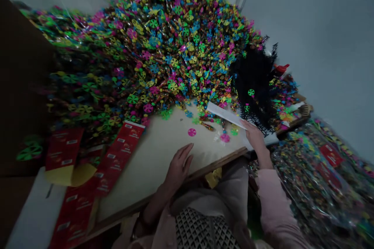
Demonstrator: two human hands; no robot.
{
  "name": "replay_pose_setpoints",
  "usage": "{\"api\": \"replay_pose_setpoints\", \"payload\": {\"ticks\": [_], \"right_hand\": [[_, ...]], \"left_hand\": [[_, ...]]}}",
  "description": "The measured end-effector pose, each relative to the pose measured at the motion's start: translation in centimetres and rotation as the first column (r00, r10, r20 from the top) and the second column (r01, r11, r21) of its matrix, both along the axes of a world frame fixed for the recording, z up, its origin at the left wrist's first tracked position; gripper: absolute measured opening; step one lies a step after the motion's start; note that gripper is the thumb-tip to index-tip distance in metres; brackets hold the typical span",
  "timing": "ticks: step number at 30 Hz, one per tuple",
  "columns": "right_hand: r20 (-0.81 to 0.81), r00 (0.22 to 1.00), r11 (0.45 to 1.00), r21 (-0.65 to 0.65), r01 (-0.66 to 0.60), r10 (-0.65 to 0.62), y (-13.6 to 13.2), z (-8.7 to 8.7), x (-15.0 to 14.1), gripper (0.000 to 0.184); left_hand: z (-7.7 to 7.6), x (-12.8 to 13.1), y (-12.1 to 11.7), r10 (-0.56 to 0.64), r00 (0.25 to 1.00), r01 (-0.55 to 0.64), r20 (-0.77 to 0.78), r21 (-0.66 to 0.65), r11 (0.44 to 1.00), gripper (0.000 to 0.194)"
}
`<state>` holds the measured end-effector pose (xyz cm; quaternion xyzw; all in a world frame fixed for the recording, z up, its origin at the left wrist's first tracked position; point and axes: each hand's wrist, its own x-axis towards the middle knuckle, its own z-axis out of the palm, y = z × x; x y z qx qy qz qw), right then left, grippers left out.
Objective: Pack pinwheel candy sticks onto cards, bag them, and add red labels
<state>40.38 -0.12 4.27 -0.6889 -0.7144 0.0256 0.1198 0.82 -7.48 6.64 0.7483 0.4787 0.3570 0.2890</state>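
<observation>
My left hand lies flat and open on the pale tabletop, fingers stretched toward a loose pink disc. Near the table's right edge, my right hand rests on a white clear packet; its fingers are hidden on the far side. A huge heap of small plastic pinwheel toys in green, yellow, pink and blue covers the far half of the table. A few loose wheels lie just ahead of my right hand.
Red printed header cards lie in strips at the left, one over a yellow sheet. A black spiky plastic piece stands at the right of the heap. Bagged toys pile up on the right below the table.
</observation>
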Motion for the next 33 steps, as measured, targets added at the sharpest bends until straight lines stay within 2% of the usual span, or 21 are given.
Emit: {"api": "replay_pose_setpoints", "payload": {"ticks": [2, 5, 8, 10, 11, 13, 14, 15, 17, 18, 20, 21, 23, 25, 27, 30, 33], "right_hand": [[0.095, 0.988, 0.993, -0.019, -0.116, 0.118, -1.9, 0.3, -2.8, 0.062], [0.129, 0.933, 0.941, -0.091, -0.326, 0.335, -5.0, -0.4, -9.1, 0.059], [0.022, 0.886, 0.867, -0.22, -0.448, 0.463, -6.9, -1.3, -14.3, 0.065], [-0.132, 0.848, 0.79, -0.314, -0.527, 0.513, -6.3, -1.0, -15.1, 0.075], [-0.214, 0.844, 0.778, -0.328, -0.536, 0.492, -5.4, -0.6, -14.5, 0.076], [-0.326, 0.886, 0.864, -0.272, -0.423, 0.331, -2.4, 0.6, -11.6, 0.064], [-0.342, 0.929, 0.96, -0.181, -0.212, 0.14, -0.5, 1.1, -9.7, 0.057], [-0.345, 0.937, 0.997, -0.072, 0.034, -0.056, 1.5, 1.5, -7.6, 0.054], [-0.359, 0.898, 0.962, -0.001, 0.274, -0.256, 5.0, 1.7, -4.0, 0.061], [-0.4, 0.838, 0.916, -0.009, 0.401, -0.371, 6.5, 1.5, -2.7, 0.066], [-0.441, 0.761, 0.859, -0.048, 0.51, -0.476, 8.4, 0.8, -0.9, 0.076], [-0.453, 0.741, 0.846, -0.061, 0.53, -0.497, 9.0, 0.4, -0.4, 0.078], [-0.465, 0.74, 0.853, -0.067, 0.517, -0.485, 9.4, -0.2, 0.3, 0.077], [-0.526, 0.714, 0.863, -0.081, 0.499, -0.462, 9.2, -0.1, 1.2, 0.075], [-0.627, 0.651, 0.871, -0.093, 0.482, -0.428, 8.4, 0.4, 2.5, 0.077], [-0.742, 0.589, 0.901, -0.045, 0.432, -0.32, 6.4, 1.3, 4.0, 0.074], [-0.74, 0.635, 0.929, 0.037, 0.368, -0.222, 3.8, 1.0, 3.9, 0.071]], "left_hand": [[0.8, 0.1, 0.9, 0.041, 0.997, -0.033, -0.064, 0.12, 0.992, 0.042], [2.0, 1.2, 2.5, 0.0, 0.967, 0.056, -0.253, 0.211, 0.976, 0.048], [1.9, 1.7, 3.5, -0.04, 0.903, 0.114, -0.429, 0.148, 0.982, 0.065], [0.7, 1.0, 3.3, -0.063, 0.862, 0.113, -0.503, 0.07, 0.991, 0.072], [-0.2, 0.3, 2.9, -0.077, 0.842, 0.111, -0.534, 0.031, 0.993, 0.075], [-2.2, -1.4, 1.6, -0.104, 0.806, 0.1, -0.583, -0.039, 0.994, 0.081], [-3.2, -2.3, 0.8, -0.116, 0.79, 0.094, -0.602, -0.068, 0.993, 0.084], [-4.2, -3.1, 0.0, -0.128, 0.777, 0.089, -0.617, -0.094, 0.992, 0.085], [-5.7, -4.6, -1.3, -0.145, 0.753, 0.085, -0.642, -0.123, 0.989, 0.079], [-6.3, -5.2, -1.7, -0.136, 0.744, 0.077, -0.654, -0.119, 0.99, 0.073], [-7.0, -6.2, -1.9, -0.082, 0.733, 0.034, -0.675, -0.084, 0.996, 0.065], [-7.2, -6.8, -1.7, -0.05, 0.729, 0.006, -0.683, -0.066, 0.998, 0.064], [-7.2, -7.9, -1.1, -0.021, 0.721, -0.028, -0.692, -0.059, 0.998, 0.065], [-6.9, -8.8, -0.6, -0.052, 0.718, -0.017, -0.694, -0.093, 0.996, 0.066], [-6.2, -9.3, -0.2, -0.084, 0.722, -0.008, -0.686, -0.131, 0.991, 0.064], [-4.9, -8.6, 0.2, -0.037, 0.763, -0.047, -0.645, -0.113, 0.992, 0.057], [-4.1, -6.4, 0.9, 0.044, 0.818, -0.077, -0.574, -0.034, 0.996, 0.051]]}}
